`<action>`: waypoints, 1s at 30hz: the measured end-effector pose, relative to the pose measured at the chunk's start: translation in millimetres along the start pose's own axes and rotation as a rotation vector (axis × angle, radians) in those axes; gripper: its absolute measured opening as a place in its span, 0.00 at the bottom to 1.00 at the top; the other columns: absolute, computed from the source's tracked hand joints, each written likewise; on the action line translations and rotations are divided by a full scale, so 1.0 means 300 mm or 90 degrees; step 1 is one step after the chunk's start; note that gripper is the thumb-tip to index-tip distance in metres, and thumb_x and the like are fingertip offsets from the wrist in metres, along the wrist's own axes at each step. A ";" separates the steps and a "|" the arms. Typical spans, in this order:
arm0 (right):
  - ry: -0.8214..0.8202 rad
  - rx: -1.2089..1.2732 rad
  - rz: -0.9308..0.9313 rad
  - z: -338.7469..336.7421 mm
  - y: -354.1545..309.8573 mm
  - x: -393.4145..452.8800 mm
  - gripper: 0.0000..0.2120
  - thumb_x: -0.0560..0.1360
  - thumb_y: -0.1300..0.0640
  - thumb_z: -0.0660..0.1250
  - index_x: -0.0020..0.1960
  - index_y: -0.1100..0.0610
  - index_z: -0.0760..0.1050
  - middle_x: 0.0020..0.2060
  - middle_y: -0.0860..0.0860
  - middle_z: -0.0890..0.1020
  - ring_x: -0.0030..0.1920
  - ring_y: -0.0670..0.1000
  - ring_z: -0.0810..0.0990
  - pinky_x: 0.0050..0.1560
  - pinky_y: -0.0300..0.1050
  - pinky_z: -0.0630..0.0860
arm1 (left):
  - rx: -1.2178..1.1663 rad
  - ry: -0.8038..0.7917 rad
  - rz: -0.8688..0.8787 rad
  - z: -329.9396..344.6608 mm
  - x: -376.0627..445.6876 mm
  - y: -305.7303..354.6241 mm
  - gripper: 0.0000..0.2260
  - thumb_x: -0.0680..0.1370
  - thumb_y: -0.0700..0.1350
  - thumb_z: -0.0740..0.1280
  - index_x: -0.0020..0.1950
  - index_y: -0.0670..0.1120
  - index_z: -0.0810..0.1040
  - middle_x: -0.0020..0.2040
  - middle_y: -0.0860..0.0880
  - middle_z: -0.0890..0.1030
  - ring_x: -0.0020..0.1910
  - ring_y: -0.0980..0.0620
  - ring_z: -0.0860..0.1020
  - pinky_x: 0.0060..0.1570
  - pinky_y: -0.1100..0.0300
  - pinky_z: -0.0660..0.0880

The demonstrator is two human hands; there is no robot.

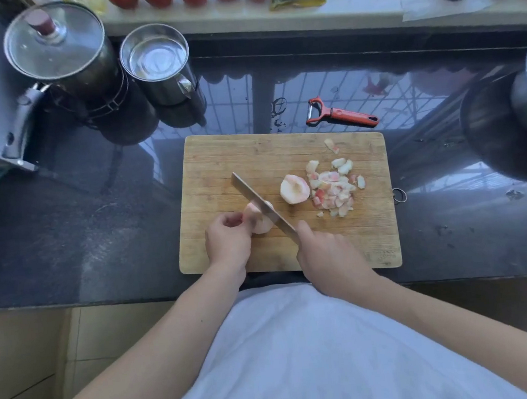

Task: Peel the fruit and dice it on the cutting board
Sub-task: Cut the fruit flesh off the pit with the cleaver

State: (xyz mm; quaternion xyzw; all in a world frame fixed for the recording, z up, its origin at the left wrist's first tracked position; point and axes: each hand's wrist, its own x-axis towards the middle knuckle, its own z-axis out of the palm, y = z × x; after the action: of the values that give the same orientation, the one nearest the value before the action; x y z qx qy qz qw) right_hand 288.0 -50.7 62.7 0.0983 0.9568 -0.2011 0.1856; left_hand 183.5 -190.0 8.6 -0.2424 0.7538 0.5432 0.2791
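**Cutting the peeled fruit: hand and blade positions**

My left hand [227,239] holds the peeled fruit piece [262,220] on the cutting board [235,157]. The fingers are curled round its left side and press it against the wood. The piece sits in the near-left part of the board.

My right hand [323,251] grips the handle of the knife [261,204]. The fingers are wrapped round the handle, which the hand hides. The blade runs diagonally up and to the left from the hand, and its middle section lies across the top of the held piece. I cannot tell how deep the edge sits in the flesh.

A second peeled piece [294,188] lies cut face up near the board's centre, apart from the blade. Just to its right lies a pile of peel scraps and cut bits [335,189], pink and pale. One stray scrap [331,145] lies nearer the far edge.

The board rests on a dark, glossy counter [95,199]. A red peeler [341,114] lies on the counter just beyond the board's far-right corner. A lidded pot [57,48] and a steel mug [157,61] stand at the far left.
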 end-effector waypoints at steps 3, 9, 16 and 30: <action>-0.033 0.011 0.025 0.019 0.002 0.014 0.09 0.79 0.63 0.56 0.48 0.54 0.57 0.30 0.49 0.69 0.34 0.62 0.73 0.30 0.52 0.63 | -0.014 -0.012 -0.003 -0.003 0.002 -0.002 0.11 0.76 0.58 0.76 0.50 0.54 0.80 0.50 0.58 0.83 0.52 0.59 0.78 0.44 0.62 0.71; -0.035 0.068 0.046 -0.006 0.006 0.010 0.06 0.81 0.60 0.57 0.50 0.55 0.60 0.35 0.57 0.78 0.37 0.64 0.77 0.32 0.53 0.69 | -0.012 -0.013 -0.004 -0.003 0.007 -0.004 0.09 0.78 0.55 0.75 0.52 0.54 0.80 0.51 0.57 0.82 0.51 0.59 0.77 0.44 0.62 0.71; 0.000 0.064 0.020 -0.010 -0.012 0.009 0.07 0.80 0.62 0.57 0.48 0.54 0.59 0.31 0.53 0.75 0.34 0.64 0.76 0.31 0.55 0.70 | 0.009 0.002 0.008 0.003 0.009 -0.007 0.07 0.78 0.50 0.74 0.54 0.51 0.82 0.53 0.56 0.83 0.51 0.59 0.78 0.43 0.63 0.70; 0.007 0.088 0.035 -0.029 -0.017 0.012 0.08 0.81 0.60 0.57 0.48 0.52 0.58 0.34 0.57 0.78 0.35 0.65 0.76 0.35 0.58 0.75 | 0.022 0.013 0.007 -0.002 0.023 -0.015 0.04 0.78 0.49 0.74 0.51 0.52 0.83 0.50 0.55 0.84 0.53 0.54 0.81 0.54 0.56 0.78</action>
State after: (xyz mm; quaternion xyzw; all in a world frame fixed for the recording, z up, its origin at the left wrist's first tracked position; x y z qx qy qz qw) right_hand 280.7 -51.2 70.5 0.1385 0.9385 -0.2610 0.1789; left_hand 181.4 -192.2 1.1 -0.2392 0.7674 0.5289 0.2724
